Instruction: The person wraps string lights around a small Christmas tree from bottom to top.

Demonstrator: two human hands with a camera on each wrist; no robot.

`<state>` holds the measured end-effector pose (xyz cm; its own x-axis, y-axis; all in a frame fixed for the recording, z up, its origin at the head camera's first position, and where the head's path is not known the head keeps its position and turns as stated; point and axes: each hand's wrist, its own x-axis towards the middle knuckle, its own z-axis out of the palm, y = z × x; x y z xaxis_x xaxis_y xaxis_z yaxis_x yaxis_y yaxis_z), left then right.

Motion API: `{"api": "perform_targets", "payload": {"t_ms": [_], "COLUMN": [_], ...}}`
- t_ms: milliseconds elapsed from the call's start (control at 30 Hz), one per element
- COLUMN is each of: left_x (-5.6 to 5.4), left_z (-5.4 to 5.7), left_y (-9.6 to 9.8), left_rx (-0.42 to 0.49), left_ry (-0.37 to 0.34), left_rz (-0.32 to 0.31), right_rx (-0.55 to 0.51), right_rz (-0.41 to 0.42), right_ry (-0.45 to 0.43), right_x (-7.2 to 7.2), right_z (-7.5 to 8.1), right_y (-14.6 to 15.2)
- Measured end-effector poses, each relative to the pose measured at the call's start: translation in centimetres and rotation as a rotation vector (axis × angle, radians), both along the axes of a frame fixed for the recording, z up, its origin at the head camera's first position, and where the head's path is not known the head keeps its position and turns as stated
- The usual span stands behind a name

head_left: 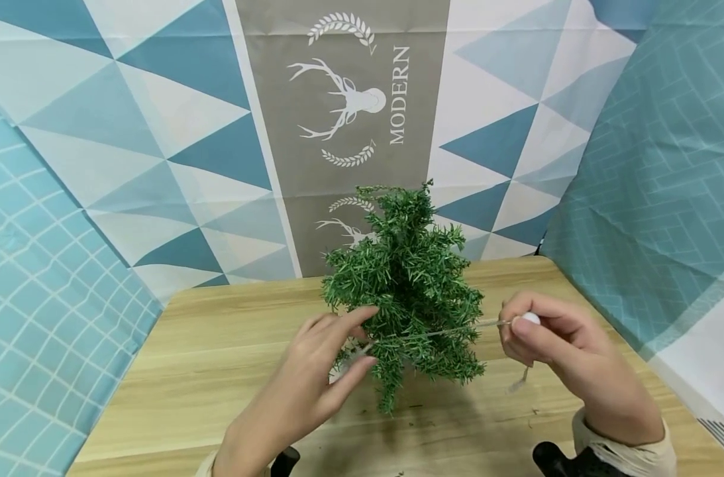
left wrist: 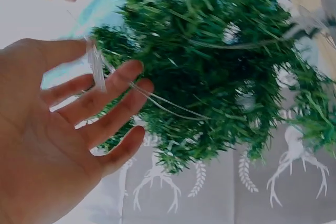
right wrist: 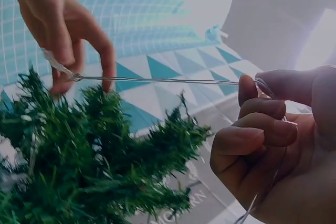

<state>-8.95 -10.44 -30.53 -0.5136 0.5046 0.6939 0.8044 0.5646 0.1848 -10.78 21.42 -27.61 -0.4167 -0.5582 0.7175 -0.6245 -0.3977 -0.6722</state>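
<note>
A small artificial Christmas tree (head_left: 406, 281) stands upright on the wooden table. A thin, clear wire (right wrist: 168, 81) is stretched across its front between my hands. My right hand (head_left: 567, 348) pinches the wire between thumb and index finger, the other fingers curled; a small white round piece (head_left: 532, 318) shows at the fingertips and a loose length (head_left: 519, 381) hangs below. At the tree's left front, my left hand (head_left: 305, 374) has its fingers spread and loosely bent. A clear, bulb-like piece (left wrist: 96, 69) on the wire lies by its thumb tip; whether they touch is unclear.
Printed cloth (head_left: 344, 99) with a deer pattern hangs behind the table (head_left: 218, 331). Tiled blue cloth (head_left: 28, 318) closes the left side and a teal one (head_left: 666, 199) the right. Small green bits lie on the tabletop in front of the tree.
</note>
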Motion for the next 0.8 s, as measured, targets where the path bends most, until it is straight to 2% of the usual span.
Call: {"api": "perform_targets", "payload": {"t_ms": [133,233,367,500,633,800], "left_x": [-0.7,-1.5,-2.9,-4.5,-5.5,-5.6], "left_z": [-0.6,-1.2,-2.0,-3.1,-3.9,-3.7], "left_y": [0.1,0.0,-0.2,-0.3,-0.2,-0.1], "left_rx": [-0.05,-0.068,-0.077,-0.062,0.02,0.208], "left_ry": [0.033,0.064,0.073,0.111,0.163,0.182], "left_rz": [0.01,0.017,0.047,0.089,0.087,0.05], "right_rx": [-0.054,-0.09,-0.158,-0.219,-0.248,-0.283], "right_rz": [0.004,0.038,0.083,0.088,0.068,-0.054], "right_ry": [-0.013,-0.008,-0.006,-0.005,-0.01,-0.032], "right_x": [-0.2,-0.5,-0.5,-0.3,-0.3,-0.5], "right_z": [0.2,0.4,0.7,1.0,1.1,0.9], "right_y": [0.4,0.5,0.5,0.6,0.7,1.1]}}
